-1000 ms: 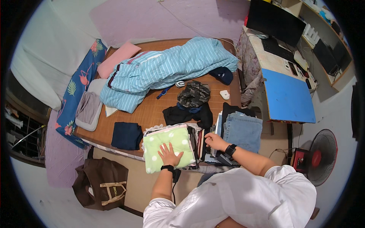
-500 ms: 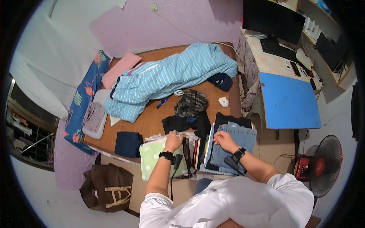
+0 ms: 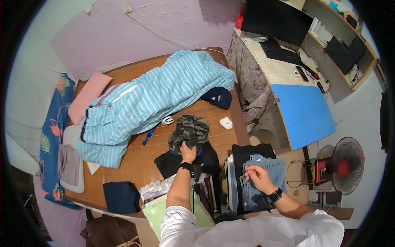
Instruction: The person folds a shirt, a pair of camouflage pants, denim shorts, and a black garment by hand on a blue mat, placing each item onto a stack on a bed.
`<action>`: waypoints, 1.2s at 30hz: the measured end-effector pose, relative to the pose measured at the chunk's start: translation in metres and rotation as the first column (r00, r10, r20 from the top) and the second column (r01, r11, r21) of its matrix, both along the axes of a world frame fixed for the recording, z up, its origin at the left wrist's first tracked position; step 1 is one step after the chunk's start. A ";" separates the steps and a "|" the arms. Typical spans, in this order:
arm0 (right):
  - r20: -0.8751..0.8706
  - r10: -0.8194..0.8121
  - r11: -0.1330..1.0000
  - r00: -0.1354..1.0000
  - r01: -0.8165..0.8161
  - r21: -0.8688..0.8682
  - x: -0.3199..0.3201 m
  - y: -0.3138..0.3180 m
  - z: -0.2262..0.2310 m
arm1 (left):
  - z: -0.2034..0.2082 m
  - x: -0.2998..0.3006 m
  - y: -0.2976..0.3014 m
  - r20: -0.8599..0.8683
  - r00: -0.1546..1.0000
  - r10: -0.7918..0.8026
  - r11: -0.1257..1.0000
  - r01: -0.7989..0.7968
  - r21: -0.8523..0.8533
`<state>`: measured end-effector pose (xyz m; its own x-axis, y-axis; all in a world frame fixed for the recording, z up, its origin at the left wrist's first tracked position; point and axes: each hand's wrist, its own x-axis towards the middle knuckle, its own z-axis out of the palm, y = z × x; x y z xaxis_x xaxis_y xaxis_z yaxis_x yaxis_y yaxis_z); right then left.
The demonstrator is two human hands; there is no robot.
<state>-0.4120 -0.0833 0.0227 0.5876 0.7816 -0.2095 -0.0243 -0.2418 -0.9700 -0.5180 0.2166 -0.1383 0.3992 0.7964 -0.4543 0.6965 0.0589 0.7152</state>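
Observation:
My left hand (image 3: 188, 153) reaches over the bed to the near edge of a crumpled camouflage-patterned cloth (image 3: 190, 128), its thumb and fingertips closed on the fabric. Beneath and around that cloth lies a black garment (image 3: 210, 160). Over a pile of folded blue jeans (image 3: 275, 168) hovers my right hand (image 3: 258, 178), with bent, parted fingers and nothing visible in them. Black folded cloth (image 3: 251, 151) shows behind the jeans. Between my forearms, a row of folded clothes (image 3: 212, 191) stands beside a light green dotted item (image 3: 154, 216). Each wrist wears a black strap with a small device.
A striped blue quilt (image 3: 152, 103), dark cap (image 3: 218, 98), white object (image 3: 226, 122) and folded navy cloth (image 3: 121, 197) lie on the bed (image 3: 144, 164). To the right are a blue board (image 3: 302, 115), a desk with a monitor (image 3: 277, 20) and a fan (image 3: 347, 165).
My left hand has left the green item and moved forward to the camouflage cloth. My right hand stays over the jeans, its fingers a little more extended. The view has shifted.

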 end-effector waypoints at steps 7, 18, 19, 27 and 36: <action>0.062 -0.077 0.995 0.995 0.081 -0.066 0.005 0.006 0.003 | -0.032 0.031 0.057 -0.231 0.971 0.060 0.986 -0.021 0.168; 0.038 -0.112 0.991 0.993 0.114 -0.064 0.011 0.002 0.014 | -0.047 0.037 0.006 0.051 0.996 -0.069 0.989 0.075 -0.131; 0.033 -0.111 0.992 0.993 0.113 -0.049 0.011 0.002 0.016 | -0.028 0.035 0.010 0.150 0.988 -0.035 0.978 0.065 -0.197; 0.074 0.057 0.987 0.996 -0.067 0.145 0.000 0.020 0.033 | 0.187 0.013 -0.009 0.611 0.769 -0.187 0.962 0.017 0.273; 0.644 0.039 0.923 0.764 -0.274 0.269 -0.033 0.078 0.112 | 0.376 -0.059 -0.145 0.826 0.523 -0.209 0.977 0.065 0.205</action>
<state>-0.4451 -0.0049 0.1348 0.3572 0.8248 0.4383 0.6138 0.1464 -0.7758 -0.5773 0.0714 0.2374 0.6467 0.7188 0.2552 -0.2394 -0.1264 0.9627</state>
